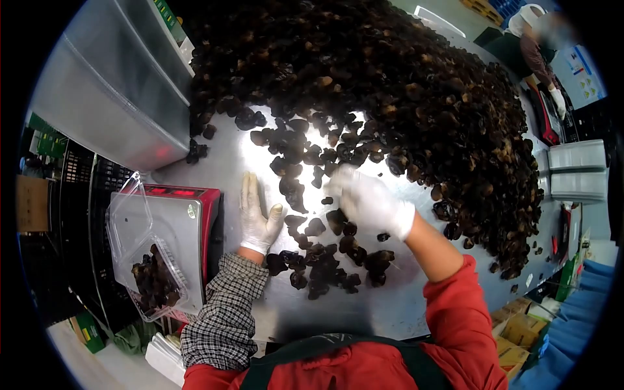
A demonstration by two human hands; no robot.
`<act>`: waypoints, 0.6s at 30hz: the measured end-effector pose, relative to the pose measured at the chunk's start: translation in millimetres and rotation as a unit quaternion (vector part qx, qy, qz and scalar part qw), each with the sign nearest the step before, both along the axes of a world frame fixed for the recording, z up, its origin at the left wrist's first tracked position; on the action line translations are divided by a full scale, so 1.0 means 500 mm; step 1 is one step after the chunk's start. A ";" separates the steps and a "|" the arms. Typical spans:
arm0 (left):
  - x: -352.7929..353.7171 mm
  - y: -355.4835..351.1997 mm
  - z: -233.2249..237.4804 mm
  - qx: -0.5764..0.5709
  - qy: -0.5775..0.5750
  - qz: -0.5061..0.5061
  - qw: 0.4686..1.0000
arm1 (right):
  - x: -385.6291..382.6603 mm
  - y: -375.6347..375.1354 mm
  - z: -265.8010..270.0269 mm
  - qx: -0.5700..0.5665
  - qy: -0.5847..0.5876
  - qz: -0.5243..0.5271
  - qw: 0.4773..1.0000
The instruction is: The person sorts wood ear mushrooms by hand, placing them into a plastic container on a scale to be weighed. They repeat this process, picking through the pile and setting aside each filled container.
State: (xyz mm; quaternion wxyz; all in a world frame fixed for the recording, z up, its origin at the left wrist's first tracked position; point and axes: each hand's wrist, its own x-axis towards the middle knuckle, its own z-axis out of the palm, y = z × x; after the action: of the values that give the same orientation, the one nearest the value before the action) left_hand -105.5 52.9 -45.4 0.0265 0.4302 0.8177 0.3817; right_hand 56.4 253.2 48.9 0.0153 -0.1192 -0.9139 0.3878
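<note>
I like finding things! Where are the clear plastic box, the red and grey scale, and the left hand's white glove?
clear plastic clamshell box (130,221), head view, on its open lid.
red-edged grey weighing scale (185,239), head view, on its bare grey platform.
left hand in white glove (257,221), head view, on the back of the hand.

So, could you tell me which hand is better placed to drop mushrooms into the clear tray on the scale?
Probably the left hand: it lies flat beside the small pile, nearest the clear tray on the scale. The right hand is farther off.
</note>
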 end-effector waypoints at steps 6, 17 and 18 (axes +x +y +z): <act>-0.001 -0.001 0.000 -0.009 -0.019 0.011 1.000 | -0.125 0.036 -0.100 0.304 0.001 -0.027 0.952; -0.003 -0.001 -0.006 -0.001 -0.018 0.011 1.000 | -0.175 0.066 -0.057 0.211 0.017 -0.072 0.975; -0.004 -0.002 -0.007 0.000 -0.020 0.010 1.000 | -0.197 0.064 -0.075 0.232 -0.029 -0.072 0.970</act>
State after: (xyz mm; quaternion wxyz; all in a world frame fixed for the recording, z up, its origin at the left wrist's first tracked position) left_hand -107.6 52.1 -48.8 0.0392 0.4139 0.8215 0.3902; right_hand -42.0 285.1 11.5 0.0440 -0.1886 -0.9680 0.1597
